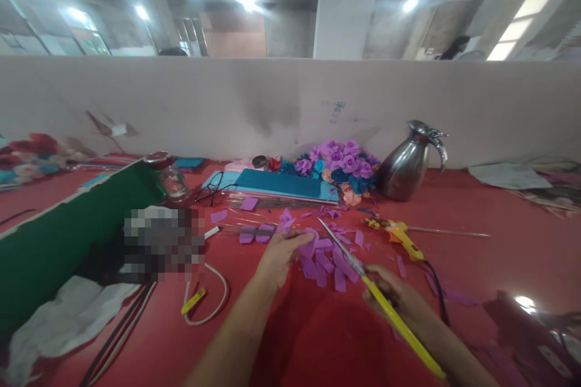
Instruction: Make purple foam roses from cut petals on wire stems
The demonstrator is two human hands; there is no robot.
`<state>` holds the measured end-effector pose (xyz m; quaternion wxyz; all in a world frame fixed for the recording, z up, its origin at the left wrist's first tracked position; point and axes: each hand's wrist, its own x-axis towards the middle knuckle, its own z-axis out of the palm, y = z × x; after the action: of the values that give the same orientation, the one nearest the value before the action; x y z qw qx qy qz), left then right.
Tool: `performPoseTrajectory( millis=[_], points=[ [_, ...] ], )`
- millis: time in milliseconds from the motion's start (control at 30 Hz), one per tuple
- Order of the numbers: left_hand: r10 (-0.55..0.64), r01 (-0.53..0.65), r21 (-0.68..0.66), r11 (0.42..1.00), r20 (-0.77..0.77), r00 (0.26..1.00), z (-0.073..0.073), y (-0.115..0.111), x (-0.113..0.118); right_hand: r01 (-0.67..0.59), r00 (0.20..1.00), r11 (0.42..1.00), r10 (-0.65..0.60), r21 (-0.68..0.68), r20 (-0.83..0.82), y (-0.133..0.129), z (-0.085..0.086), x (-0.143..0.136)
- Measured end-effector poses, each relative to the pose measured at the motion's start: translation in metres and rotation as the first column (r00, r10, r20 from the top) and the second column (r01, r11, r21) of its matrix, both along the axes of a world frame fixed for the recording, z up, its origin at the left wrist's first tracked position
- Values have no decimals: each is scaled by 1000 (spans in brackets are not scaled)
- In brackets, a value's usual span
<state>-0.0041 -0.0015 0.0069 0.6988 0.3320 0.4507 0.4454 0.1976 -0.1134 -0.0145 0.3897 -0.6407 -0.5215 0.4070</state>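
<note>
My left hand (279, 254) rests on the red table (318, 338) with its fingertips pinching a purple paper piece (311, 245). More cut purple paper pieces (324, 266) lie scattered just to its right. My right hand (394, 296) grips yellow-handled scissors (363, 275); their metal blades point up and left over the paper pieces, and the long yellow handle runs down across my wrist.
A yellow glue gun (403, 239) lies right of the scraps, its black cord trailing toward me. A steel jug (408, 163), a bunch of purple and blue paper flowers (340, 166), teal sheets (281, 184), a green roll (59, 236) and a white cable (204, 296) surround the spot.
</note>
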Motion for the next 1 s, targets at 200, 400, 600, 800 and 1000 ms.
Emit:
performPoseTrajectory(
  millis=[200, 400, 600, 800, 1000],
  points=[
    [4, -5, 91, 996, 9, 1000, -7, 3, 0, -52, 634, 998, 13, 26, 773, 24, 4, 14],
    [50, -53, 73, 996, 45, 998, -13, 5, 1, -152, 462, 988, 75, -4, 884, 31, -2, 14],
    [114, -119, 88, 989, 62, 992, -11, 3, 7, -95, 804, 975, -45, 203, 592, 40, 7, -4],
    [124, -131, 105, 986, 68, 990, -10, -1, 12, -30, 936, 998, 49, 61, -349, 74, 5, -54],
    [110, -115, 130, 985, 41, 993, -15, 0, 11, 73, 885, 995, -31, 72, -465, 81, -6, -53]
  ],
)
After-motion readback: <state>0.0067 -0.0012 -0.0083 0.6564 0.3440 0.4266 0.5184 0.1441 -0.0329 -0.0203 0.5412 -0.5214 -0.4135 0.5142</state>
